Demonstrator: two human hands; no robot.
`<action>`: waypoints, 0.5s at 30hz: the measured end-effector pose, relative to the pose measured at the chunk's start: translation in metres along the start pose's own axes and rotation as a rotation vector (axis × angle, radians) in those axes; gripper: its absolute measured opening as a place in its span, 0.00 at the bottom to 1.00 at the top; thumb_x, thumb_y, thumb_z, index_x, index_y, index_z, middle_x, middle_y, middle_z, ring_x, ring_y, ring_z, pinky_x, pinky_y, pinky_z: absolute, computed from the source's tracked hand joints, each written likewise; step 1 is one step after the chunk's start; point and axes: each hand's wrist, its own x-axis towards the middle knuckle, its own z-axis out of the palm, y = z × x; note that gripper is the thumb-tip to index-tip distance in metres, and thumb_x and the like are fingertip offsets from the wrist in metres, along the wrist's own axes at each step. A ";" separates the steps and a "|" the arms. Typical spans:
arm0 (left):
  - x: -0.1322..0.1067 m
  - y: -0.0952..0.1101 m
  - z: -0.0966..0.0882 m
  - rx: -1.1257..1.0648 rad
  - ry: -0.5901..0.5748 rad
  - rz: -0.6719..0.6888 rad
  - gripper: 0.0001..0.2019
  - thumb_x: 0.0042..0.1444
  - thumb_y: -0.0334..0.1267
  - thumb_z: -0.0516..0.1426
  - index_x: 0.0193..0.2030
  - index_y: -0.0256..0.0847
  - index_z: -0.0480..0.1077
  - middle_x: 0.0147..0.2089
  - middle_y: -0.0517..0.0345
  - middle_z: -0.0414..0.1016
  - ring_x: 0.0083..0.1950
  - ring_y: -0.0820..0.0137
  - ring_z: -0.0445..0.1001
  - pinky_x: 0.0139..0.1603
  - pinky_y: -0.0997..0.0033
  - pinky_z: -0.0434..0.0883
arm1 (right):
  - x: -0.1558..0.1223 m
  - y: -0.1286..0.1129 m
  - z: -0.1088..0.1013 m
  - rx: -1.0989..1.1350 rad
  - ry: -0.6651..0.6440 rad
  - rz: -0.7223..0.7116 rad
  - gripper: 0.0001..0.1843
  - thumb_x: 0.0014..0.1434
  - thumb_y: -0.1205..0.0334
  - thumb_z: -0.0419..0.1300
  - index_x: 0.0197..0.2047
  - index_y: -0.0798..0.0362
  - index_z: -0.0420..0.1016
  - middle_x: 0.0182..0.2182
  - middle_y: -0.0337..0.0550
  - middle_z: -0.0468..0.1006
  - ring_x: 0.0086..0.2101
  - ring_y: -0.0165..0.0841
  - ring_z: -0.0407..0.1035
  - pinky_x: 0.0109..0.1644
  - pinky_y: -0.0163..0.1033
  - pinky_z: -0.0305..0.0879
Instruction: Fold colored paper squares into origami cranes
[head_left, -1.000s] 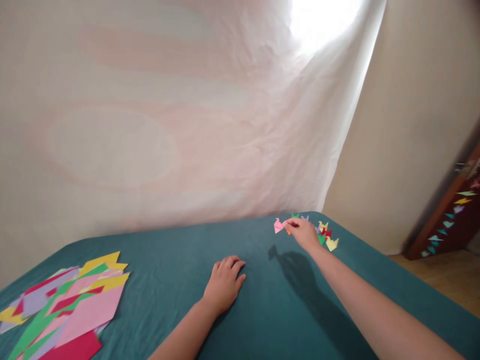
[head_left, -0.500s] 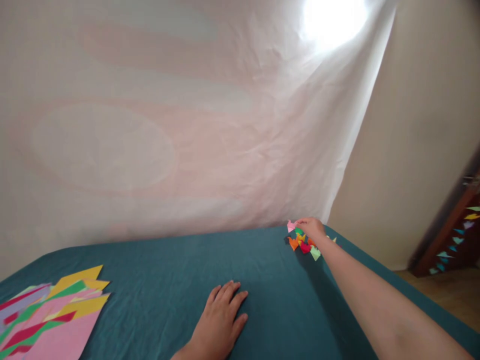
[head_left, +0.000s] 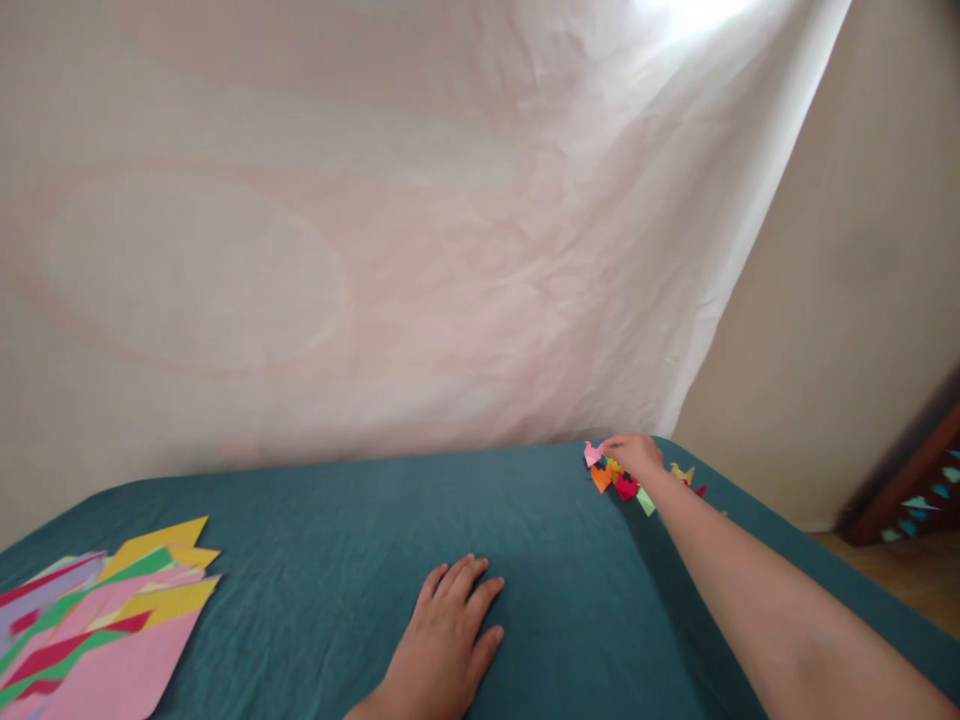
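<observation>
My right hand [head_left: 634, 455] reaches to the far right of the table, its fingers pinched at the tail of a small pink origami crane [head_left: 593, 454]. Beneath and around that hand sits a cluster of folded paper cranes: an orange crane [head_left: 601, 479], a red crane [head_left: 625, 488] and a pale green crane [head_left: 646, 502] show in front. A yellow crane [head_left: 682, 474] peeks out on the far side of my wrist; others are partly hidden by the hand and forearm. My left hand [head_left: 450, 635] lies flat on the cloth near the front middle, fingers stretched, holding nothing.
A dark green cloth [head_left: 322, 560] covers the table. Loose coloured paper sheets [head_left: 112, 640] overlap at the left edge. Behind hangs a pale, wrinkled curtain [head_left: 450, 300]. At far right, strings of paper cranes [head_left: 919, 505] hang by a brown wooden frame.
The view has shifted slightly, so the cluster appears farther right. My right hand stays pinched on the pink crane, which now appears closer to the cluster. My left hand rests as before.
</observation>
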 end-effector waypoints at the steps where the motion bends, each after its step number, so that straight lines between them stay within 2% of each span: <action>1: 0.000 0.000 0.000 0.000 -0.001 -0.003 0.21 0.60 0.43 0.51 0.61 0.56 0.59 0.64 0.56 0.60 0.65 0.57 0.57 0.64 0.47 0.54 | 0.000 0.000 0.000 -0.010 -0.006 -0.002 0.04 0.39 0.57 0.65 0.20 0.46 0.80 0.26 0.42 0.80 0.29 0.35 0.71 0.29 0.33 0.60; 10: 0.002 0.004 -0.004 0.018 -0.039 -0.018 0.21 0.61 0.43 0.50 0.61 0.56 0.58 0.65 0.57 0.59 0.65 0.58 0.57 0.64 0.47 0.54 | -0.004 -0.009 -0.003 -0.083 -0.052 -0.015 0.05 0.40 0.61 0.63 0.22 0.46 0.81 0.29 0.43 0.81 0.31 0.36 0.72 0.30 0.34 0.60; 15: 0.002 0.004 -0.004 0.011 -0.034 -0.015 0.20 0.61 0.43 0.50 0.61 0.55 0.60 0.64 0.56 0.60 0.64 0.57 0.57 0.64 0.47 0.55 | -0.012 -0.016 -0.008 -0.060 -0.047 -0.013 0.05 0.40 0.62 0.62 0.20 0.45 0.80 0.27 0.40 0.81 0.30 0.36 0.72 0.30 0.34 0.61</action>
